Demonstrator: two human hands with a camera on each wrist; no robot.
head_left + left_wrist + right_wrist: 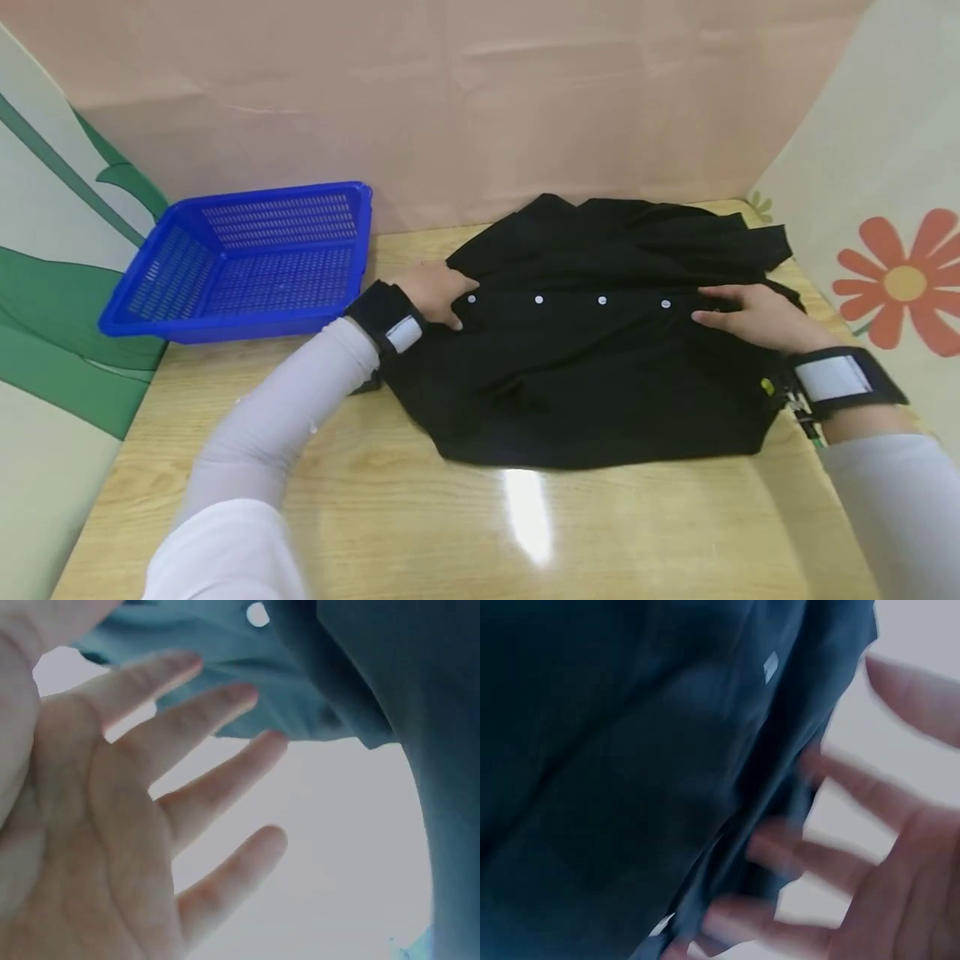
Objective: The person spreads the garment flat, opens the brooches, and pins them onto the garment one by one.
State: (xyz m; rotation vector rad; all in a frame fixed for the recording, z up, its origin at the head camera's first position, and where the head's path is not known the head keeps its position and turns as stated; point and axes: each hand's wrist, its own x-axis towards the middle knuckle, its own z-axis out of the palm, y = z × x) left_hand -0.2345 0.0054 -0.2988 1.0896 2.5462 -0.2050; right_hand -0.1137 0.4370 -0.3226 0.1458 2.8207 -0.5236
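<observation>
A black button-up shirt [585,383] lies spread on the table, its row of white buttons running from left to right. My left hand [431,292] is over the shirt's left end, thumb and forefinger apart beside the leftmost button. In the left wrist view the fingers [217,784] of that hand are spread and nearly straight, with the dark cloth beyond them. At the other end my right hand [757,317] reaches over the button strip, its thumb and forefinger parted. The right wrist view has its loosely bent fingers [817,862], slightly blurred, along a fold of the shirt.
A blue plastic basket [292,279] with perforated sides stands at the back left, close to my left forearm. Behind the wooden table [390,517] hangs a pinkish cloth [480,108]. Patterned panels border both sides, the right one with an orange flower [903,283].
</observation>
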